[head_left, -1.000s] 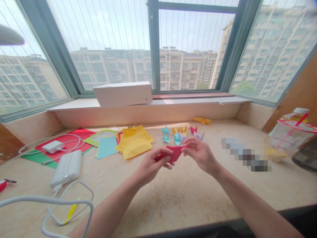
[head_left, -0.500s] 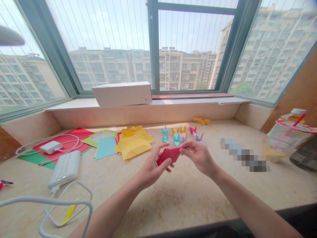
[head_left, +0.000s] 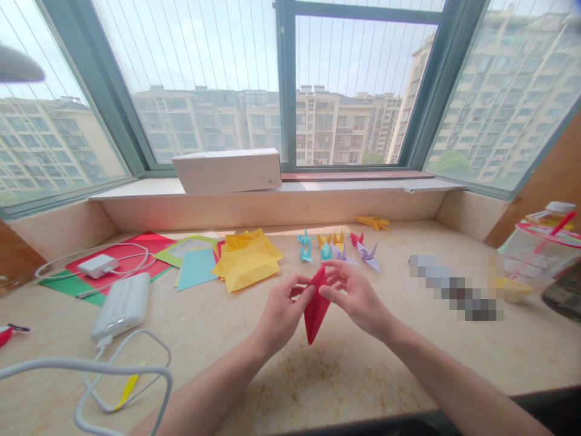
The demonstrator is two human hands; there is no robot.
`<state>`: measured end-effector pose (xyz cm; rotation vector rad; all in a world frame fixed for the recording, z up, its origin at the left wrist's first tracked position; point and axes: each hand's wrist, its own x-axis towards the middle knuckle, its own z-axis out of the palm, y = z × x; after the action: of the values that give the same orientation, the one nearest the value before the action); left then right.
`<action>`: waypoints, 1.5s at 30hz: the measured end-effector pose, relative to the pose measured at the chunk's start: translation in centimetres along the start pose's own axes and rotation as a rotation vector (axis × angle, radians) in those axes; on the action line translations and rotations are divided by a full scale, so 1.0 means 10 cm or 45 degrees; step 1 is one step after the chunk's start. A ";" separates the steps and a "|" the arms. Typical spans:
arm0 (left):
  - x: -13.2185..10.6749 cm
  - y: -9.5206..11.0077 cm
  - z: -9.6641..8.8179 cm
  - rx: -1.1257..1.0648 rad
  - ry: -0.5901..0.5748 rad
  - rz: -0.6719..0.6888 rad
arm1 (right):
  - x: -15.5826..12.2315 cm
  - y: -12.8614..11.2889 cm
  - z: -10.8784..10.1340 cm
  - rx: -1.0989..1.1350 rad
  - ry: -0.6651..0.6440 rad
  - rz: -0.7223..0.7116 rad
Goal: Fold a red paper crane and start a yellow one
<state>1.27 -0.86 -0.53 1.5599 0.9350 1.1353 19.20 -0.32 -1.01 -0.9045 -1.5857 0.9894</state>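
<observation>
- Head view showed my left hand [head_left: 281, 309] and right hand [head_left: 354, 297] both pinched on the top corner of a folded red paper kite shape [head_left: 315, 315], its point hanging down above the beige marble tabletop [head_left: 345, 369].
- I judged this fold wanted the edges matched first, with thumbs close to the corner.
- Small coloured paper cranes [head_left: 338, 248] stood behind, well apart.

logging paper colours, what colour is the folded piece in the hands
Red folded paper, clearest in the head view.
</observation>
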 end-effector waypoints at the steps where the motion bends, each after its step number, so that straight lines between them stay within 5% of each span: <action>1: 0.00 0.00 0.01 -0.034 0.032 0.002 | -0.01 0.00 0.02 0.016 -0.034 0.049; 11: -0.01 0.01 0.01 0.149 0.118 0.231 | -0.05 0.03 0.13 0.195 -0.131 0.175; 16: 0.02 0.02 -0.03 0.188 0.128 0.192 | -0.08 -0.01 0.07 -0.087 -0.224 0.078; 21: 0.04 0.03 -0.07 0.134 0.175 0.123 | -0.09 -0.02 0.06 -0.037 -0.189 0.070; 30: 0.03 0.07 -0.09 0.022 0.207 0.097 | -0.08 0.01 0.00 -0.290 -0.208 -0.268; 45: 0.07 0.09 -0.12 -0.099 0.090 0.045 | -0.05 -0.05 -0.05 0.249 -0.333 0.036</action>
<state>0.39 -0.15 0.63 1.4872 0.9021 1.2440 19.76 -0.90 -0.69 -0.6852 -1.6591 1.3002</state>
